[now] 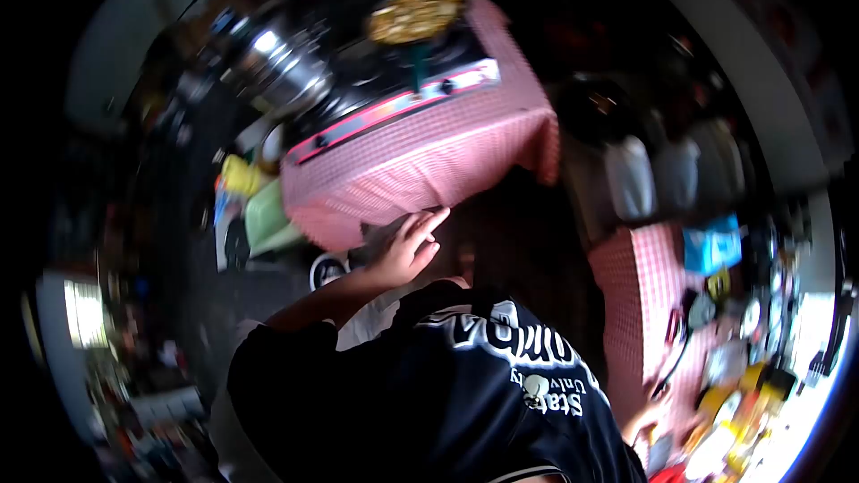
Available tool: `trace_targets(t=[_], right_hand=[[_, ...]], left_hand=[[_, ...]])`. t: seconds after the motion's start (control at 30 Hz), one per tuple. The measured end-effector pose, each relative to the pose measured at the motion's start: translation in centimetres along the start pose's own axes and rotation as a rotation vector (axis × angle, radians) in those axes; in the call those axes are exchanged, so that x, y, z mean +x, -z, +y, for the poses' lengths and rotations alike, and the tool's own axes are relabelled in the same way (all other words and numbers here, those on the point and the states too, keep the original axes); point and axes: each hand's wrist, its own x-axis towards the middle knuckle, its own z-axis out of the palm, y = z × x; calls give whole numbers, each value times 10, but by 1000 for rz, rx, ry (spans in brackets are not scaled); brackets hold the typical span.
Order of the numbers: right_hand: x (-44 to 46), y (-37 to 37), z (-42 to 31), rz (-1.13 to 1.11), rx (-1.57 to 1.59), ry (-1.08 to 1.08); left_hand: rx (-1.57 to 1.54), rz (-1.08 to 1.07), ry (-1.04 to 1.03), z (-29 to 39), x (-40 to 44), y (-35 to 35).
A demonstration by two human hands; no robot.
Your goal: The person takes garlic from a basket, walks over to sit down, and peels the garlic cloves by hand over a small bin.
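Observation:
My left hand (407, 250) is in front of my body, fingers stretched out and holding nothing, just this side of the pink checked cloth (420, 174) that hangs from the stove table. Out to the right, my right hand (649, 416) is at the second table's pink checked cloth (622, 282). A thin dark long-handled utensil (677, 360) lies close to it; blur hides whether my fingers grip it. On the gas stove (394, 112), a pan of yellowish sliced food (416, 18) has its greenish handle pointing toward me.
A shiny metal pot (282, 67) stands at the stove's left. Below it are a pale green bin (268, 219) and a yellow item (240, 176). Whitish containers (631, 179) stand at the right. The right table carries a blue package (713, 244) and several blurred kitchen items.

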Motion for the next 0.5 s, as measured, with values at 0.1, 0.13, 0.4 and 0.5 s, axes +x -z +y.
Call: trace_targets(t=[0.1,0.13,0.4,0.5], right_hand=[[38,36,-77,64,123,106],[54,43,-107,84,205,165],[38,178,-507,-1402,1493,346],[-99,277,-644,-2349,1595,522]], left_hand=[[74,80,175,-9,-74,28],[63,129,234,-6,-96,34],[301,570,519,8,-311,67],[399,847,525,-7,-389,78]])
